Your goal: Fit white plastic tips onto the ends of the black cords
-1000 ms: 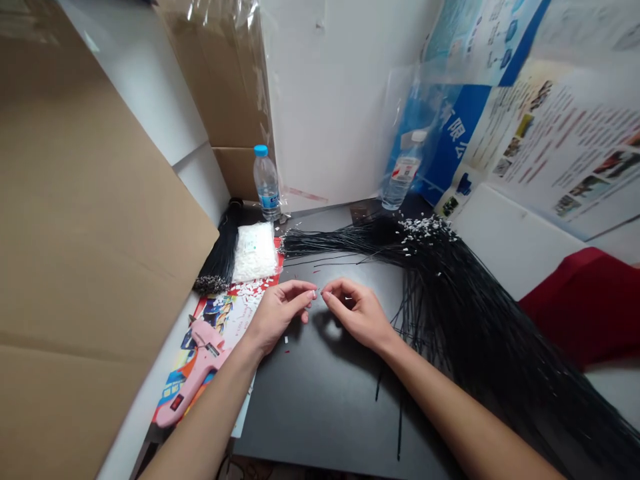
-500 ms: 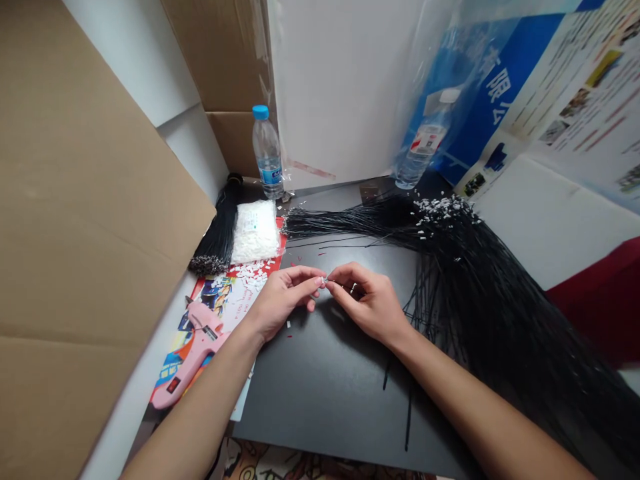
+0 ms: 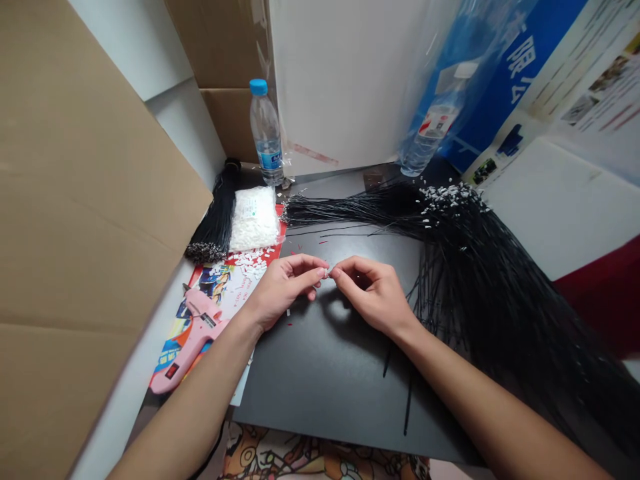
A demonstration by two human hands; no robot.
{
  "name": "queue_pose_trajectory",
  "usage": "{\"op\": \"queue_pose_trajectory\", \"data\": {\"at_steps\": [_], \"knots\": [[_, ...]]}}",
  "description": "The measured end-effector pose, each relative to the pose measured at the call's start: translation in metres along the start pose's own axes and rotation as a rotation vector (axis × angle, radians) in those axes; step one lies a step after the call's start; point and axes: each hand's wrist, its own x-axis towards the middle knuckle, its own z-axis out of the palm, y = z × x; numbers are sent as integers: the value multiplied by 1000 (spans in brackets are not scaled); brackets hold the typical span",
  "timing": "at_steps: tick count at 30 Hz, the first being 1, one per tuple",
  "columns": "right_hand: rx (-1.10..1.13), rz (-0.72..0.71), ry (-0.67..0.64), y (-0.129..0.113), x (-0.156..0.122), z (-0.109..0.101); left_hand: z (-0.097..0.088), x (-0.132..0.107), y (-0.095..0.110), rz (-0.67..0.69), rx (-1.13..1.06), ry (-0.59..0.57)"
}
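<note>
My left hand (image 3: 287, 287) is closed in a pinch of thumb and forefinger on a small white plastic connector (image 3: 327, 273). My right hand (image 3: 373, 290) meets it fingertip to fingertip, pinching what looks like the thin end of a wire, mostly covered by the fingers. Both hands are held over the dark grey table (image 3: 320, 373). Right of them spreads a large bundle of black wires (image 3: 480, 300), with many white connectors (image 3: 445, 200) on ends near the back. Loose white connectors (image 3: 250, 261) are scattered left of my hands.
A pink glue gun (image 3: 193, 340) lies on printed paper at left. Behind it are a bag of white pieces (image 3: 254, 217) and another black wire bundle (image 3: 215, 220). Two water bottles (image 3: 267, 143) (image 3: 433, 133) stand at the back. Cardboard (image 3: 90, 200) walls the left side.
My fingertips have come slightly apart around the small piece, with the right hand a little further right. The camera view has tilted slightly down at the back, so the scene sits shifted.
</note>
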Motion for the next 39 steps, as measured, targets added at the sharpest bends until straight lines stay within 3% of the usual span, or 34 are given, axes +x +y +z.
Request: {"op": "queue_pose_trajectory", "data": {"at_steps": [4,11,23,29,36,39], "knots": [[-31,-72,6,-1,0,-1,0,-1,1,0,-6,-14],[-286,-439,59,2,-1,-5,-2,-1,0,-9,-38,-8],[-530,-546,-4,6,2,-11,-3,0,0,-16,-53,8],[-444,-426,12,-2,-3,-10,-2,-1,0,18,12,14],[44,49,-101,-6,-2,-6,-2,-1,2,38,85,-43],[149,117,-162,-3,0,-6,-2,-1,2,35,105,-60]]}}
